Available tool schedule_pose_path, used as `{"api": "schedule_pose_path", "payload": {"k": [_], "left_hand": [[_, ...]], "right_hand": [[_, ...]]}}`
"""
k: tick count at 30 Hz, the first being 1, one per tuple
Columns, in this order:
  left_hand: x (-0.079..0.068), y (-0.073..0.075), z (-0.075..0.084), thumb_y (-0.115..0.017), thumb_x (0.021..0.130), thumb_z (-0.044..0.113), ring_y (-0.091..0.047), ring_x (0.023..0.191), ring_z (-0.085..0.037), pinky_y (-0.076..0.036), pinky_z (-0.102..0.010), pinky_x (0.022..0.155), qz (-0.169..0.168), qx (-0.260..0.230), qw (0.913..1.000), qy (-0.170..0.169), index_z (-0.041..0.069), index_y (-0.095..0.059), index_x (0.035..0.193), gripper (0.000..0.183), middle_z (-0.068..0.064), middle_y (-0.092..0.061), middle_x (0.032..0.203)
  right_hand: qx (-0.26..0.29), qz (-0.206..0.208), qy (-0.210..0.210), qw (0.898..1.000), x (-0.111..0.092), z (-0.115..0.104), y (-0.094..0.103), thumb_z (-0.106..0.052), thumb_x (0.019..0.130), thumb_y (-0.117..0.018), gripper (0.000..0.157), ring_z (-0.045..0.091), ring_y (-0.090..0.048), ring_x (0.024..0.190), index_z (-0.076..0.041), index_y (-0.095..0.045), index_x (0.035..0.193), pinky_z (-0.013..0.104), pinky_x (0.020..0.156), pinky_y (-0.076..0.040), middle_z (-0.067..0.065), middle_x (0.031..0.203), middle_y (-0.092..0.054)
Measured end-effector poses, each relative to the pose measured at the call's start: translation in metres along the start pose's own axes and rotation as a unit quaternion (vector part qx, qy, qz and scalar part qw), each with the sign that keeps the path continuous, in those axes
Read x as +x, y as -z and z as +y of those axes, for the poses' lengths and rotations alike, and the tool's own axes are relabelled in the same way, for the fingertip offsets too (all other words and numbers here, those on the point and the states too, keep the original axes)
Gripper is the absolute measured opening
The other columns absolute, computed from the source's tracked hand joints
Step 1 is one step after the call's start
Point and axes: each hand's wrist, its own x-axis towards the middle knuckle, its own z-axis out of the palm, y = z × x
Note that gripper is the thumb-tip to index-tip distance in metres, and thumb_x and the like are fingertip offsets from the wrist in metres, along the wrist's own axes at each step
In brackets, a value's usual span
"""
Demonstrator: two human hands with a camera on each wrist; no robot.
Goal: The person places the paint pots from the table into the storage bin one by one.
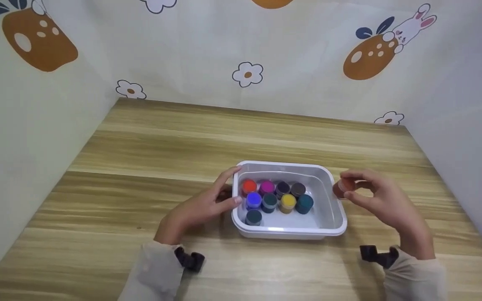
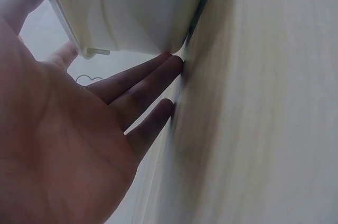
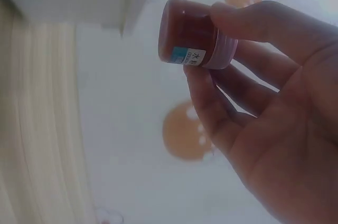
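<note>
My right hand (image 1: 385, 200) pinches a small reddish-brown paint pot (image 3: 193, 34) between thumb and fingers, tilted on its side, just off the right end of a white plastic basin (image 1: 283, 229). Its label carries printed characters in the right wrist view. My left hand (image 1: 201, 209) rests thumb and index finger on the basin's left rim. Its other fingers (image 2: 145, 89) stretch straight, low beside the basin's wall near the table. Several pots stand in the basin, among them a red pot (image 1: 249, 187), a magenta pot (image 1: 267, 187), a blue pot (image 1: 253, 200) and a yellow pot (image 1: 288, 202).
A wood-grain table (image 1: 161, 142) bears the basin near its front middle. Cream cloth walls (image 1: 195, 50) printed with fruit, rabbits and flowers enclose the table on the back and both sides. Each sleeve has a black band (image 1: 191, 259) at the wrist.
</note>
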Motion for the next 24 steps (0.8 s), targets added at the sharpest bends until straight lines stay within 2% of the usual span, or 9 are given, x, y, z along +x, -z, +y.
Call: {"api": "schedule_pose_path", "payload": {"k": [5, 10, 17, 24], "left_hand": [[0.001, 0.0, 0.001, -0.057, 0.096, 0.051, -0.039, 0.14, -0.033, -0.033, -0.06, 0.111, 0.0, -0.011, 0.9999, -0.009, 0.049, -0.009, 0.154, 0.076, -0.011, -0.035, 0.156], [0.001, 0.0, 0.0, -0.059, 0.096, 0.048, -0.042, 0.138, -0.031, -0.036, -0.056, 0.111, 0.0, -0.02, 0.9996, -0.019, 0.046, -0.01, 0.155, 0.076, -0.013, -0.04, 0.152], [0.001, -0.001, 0.0, -0.057, 0.097, 0.049, -0.04, 0.14, -0.031, -0.034, -0.058, 0.111, 0.002, -0.009, 0.9999, -0.005, 0.05, -0.008, 0.154, 0.075, -0.01, -0.036, 0.155], [0.001, -0.002, -0.002, -0.057, 0.097, 0.049, -0.043, 0.138, -0.03, -0.036, -0.055, 0.111, 0.003, -0.016, 0.9998, -0.008, 0.05, -0.009, 0.154, 0.075, -0.01, -0.04, 0.152]], "right_hand": [[0.003, -0.074, 0.042, 0.996, 0.018, -0.017, -0.023, 0.006, 0.082, -0.074, 0.037, 0.014, -0.064, 0.095, -0.003, -0.069, 0.117, 0.021, 0.089, -0.051, 0.003, 0.105, -0.069], [0.01, -0.147, 0.082, 0.986, 0.03, -0.028, -0.049, 0.005, 0.081, -0.074, 0.039, 0.017, -0.064, 0.094, 0.0, -0.067, 0.118, 0.033, 0.088, -0.055, 0.003, 0.102, -0.068], [-0.007, -0.207, 0.099, 0.973, 0.036, -0.043, -0.078, -0.002, 0.082, -0.075, 0.032, 0.017, -0.062, 0.094, -0.001, -0.069, 0.113, 0.033, 0.086, -0.055, 0.002, 0.101, -0.066], [-0.012, -0.239, 0.07, 0.969, 0.038, -0.047, -0.093, -0.005, 0.08, -0.078, 0.029, 0.015, -0.059, 0.092, -0.008, -0.073, 0.108, 0.03, 0.081, -0.055, 0.0, 0.101, -0.06]]}}
